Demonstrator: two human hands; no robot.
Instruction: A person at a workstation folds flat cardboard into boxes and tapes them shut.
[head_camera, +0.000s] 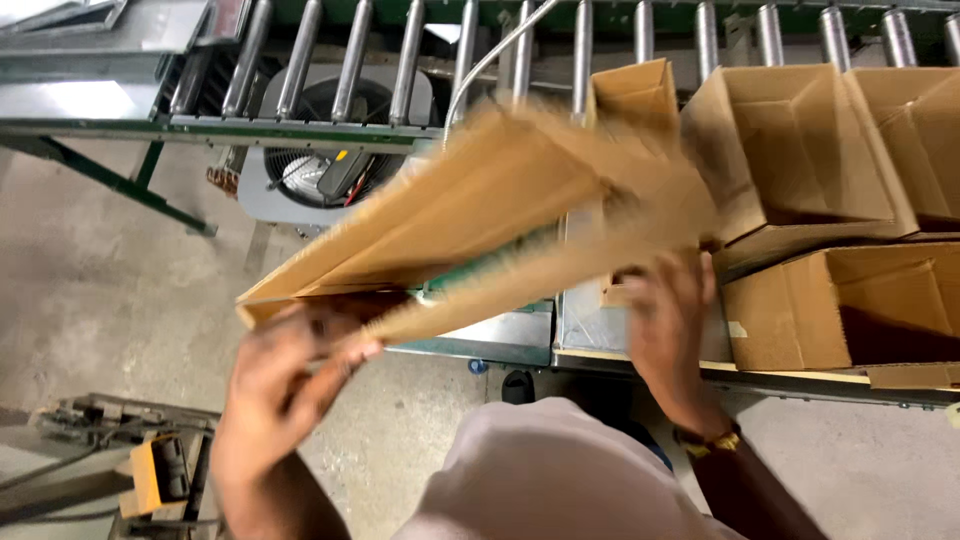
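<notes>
**Flattened carton held between both hands**

We see our left hand nearest, fingers curled and pinching the lower corner of a flattened cardboard carton, which is blurred. The carton slants up and away from that hand toward our right hand, whose fingers press against its far underside; we cannot tell how tightly. Just right of that hand stands an open cardboard box, with another open box behind it. Beyond both hands runs a roller conveyor, a fan unit beneath it
</notes>
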